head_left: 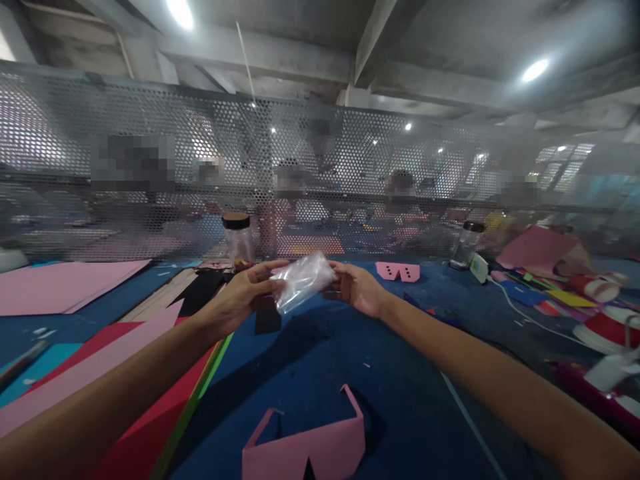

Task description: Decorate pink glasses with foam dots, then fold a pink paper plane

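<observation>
Paper glasses (323, 442) on table (400, 373) before bag (305, 283)

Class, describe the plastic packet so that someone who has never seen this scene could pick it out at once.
Find the blue tabletop before the perforated screen. Above its middle, the left hand and right hand hold the plastic packet between them. It is clear, crumpled and shiny, unlike the opaque pink glasses-shaped piece nearer the camera.

clear glossy plastic packet (304, 283), creased, aslant, between left hand (243, 293) and right hand (363, 289)
</observation>
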`<state>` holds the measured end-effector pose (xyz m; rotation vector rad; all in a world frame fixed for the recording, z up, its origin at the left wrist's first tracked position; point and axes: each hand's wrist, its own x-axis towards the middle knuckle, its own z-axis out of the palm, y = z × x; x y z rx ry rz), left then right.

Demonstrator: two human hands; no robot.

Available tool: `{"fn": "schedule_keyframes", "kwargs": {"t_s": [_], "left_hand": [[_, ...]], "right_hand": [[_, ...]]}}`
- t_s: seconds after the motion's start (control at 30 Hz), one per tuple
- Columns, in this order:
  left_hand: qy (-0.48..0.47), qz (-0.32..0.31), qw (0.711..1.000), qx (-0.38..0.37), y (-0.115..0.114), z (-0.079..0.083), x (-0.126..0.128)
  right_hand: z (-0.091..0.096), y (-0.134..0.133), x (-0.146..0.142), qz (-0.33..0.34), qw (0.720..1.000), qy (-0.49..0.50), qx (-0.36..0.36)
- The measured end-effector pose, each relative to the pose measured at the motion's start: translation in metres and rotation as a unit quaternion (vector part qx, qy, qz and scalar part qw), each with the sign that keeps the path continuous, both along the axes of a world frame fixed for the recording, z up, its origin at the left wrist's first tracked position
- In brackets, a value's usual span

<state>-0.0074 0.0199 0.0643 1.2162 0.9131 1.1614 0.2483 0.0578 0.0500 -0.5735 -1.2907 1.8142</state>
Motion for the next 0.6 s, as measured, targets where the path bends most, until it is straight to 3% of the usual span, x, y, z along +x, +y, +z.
{"fn": "schedule_keyframes", "kwargs": {"t_s": [0.13, 0.27, 0.37, 0.47, 0.6], "left_hand": [[-0.041, 0.066, 0.997, 0.013, 0.004, -0.003, 0.001], [-0.031, 0.094, 0.995, 0.028, 0.001, -0.013, 0.008], [-0.016, 0.094, 0.995, 0.029, -0.005, -0.017, 0.016], [-0.005, 0.089, 0.996, 0.028, -0.012, -0.013, 0.022], [0.018, 0.046, 0.998, 0.050, -0.015, -0.007, 0.023]], "right_hand": [[-0.004, -0.006, -0.006, -0.003, 0.999, -0.034, 0.004], [-0.005, -0.024, -0.030, -0.007, 0.993, -0.097, 0.066], [-0.005, -0.030, -0.049, -0.054, 0.989, -0.077, 0.114], [-0.003, -0.027, -0.056, -0.108, 0.988, -0.067, 0.093], [-0.003, -0.022, -0.047, -0.131, 0.983, -0.088, 0.090]]}}
